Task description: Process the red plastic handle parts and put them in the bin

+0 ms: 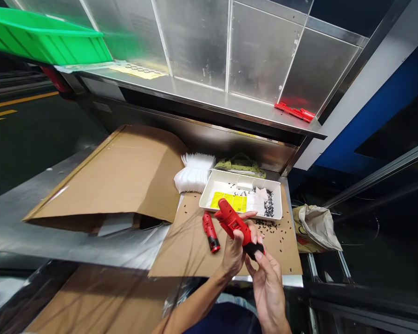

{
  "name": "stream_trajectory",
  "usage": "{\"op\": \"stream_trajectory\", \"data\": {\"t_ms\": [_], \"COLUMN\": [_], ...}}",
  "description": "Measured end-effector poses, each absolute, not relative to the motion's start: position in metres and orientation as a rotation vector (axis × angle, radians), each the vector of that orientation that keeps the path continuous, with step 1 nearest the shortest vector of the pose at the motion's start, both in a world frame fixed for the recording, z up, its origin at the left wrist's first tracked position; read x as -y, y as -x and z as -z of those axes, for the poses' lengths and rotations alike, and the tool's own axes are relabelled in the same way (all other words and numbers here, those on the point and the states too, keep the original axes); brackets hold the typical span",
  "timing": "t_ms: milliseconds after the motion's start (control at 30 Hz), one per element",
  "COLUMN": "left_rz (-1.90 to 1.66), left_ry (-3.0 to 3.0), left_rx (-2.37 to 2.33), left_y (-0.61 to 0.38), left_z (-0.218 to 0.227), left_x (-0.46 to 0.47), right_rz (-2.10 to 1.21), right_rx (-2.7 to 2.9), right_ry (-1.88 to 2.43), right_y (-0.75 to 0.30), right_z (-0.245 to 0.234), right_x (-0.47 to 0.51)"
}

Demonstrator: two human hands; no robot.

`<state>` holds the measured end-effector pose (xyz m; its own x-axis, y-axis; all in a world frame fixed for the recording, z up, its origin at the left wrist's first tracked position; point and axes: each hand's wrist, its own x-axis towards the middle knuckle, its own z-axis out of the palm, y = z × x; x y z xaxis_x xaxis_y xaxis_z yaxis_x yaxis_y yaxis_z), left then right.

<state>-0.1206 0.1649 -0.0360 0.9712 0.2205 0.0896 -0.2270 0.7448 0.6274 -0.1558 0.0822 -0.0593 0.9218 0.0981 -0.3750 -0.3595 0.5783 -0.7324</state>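
Note:
My left hand [234, 254] grips a red plastic power-tool body [231, 220] from below, with its fingers curled around the body. The tool's black rubber end [254, 250] points toward my right hand [267, 287], whose thumb and fingertips pinch that end. Just left of my hands, a smaller red-and-black cordless screwdriver [211, 232] lies on a cardboard sheet [184, 253]. Behind the red body stands a white tray [230, 176] holding yellow paper [228, 201] and a heap of small black parts [269, 204]. More black bits lie scattered on the cardboard.
A large folded cardboard sheet [104, 178] lies left on the steel bench, with a white stack [194, 174] beside it. A steel shelf [209, 104] runs overhead, carrying a red part [294, 112] and a green crate [45, 39]. A paper bag [315, 227] sits right.

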Motion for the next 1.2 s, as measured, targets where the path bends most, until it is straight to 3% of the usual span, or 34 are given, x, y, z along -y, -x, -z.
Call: {"op": "stream_trajectory", "data": {"t_ms": [1200], "left_rz": [-0.273], "left_ry": [-0.844], "left_rx": [0.182], "left_y": [0.114], "left_z": [0.054], "left_x": [-0.168], "right_rz": [-0.296], "right_rx": [-0.297], "right_ry": [1.015], "right_y": [0.144], "right_z": [0.065], "right_x": [-0.083]}}
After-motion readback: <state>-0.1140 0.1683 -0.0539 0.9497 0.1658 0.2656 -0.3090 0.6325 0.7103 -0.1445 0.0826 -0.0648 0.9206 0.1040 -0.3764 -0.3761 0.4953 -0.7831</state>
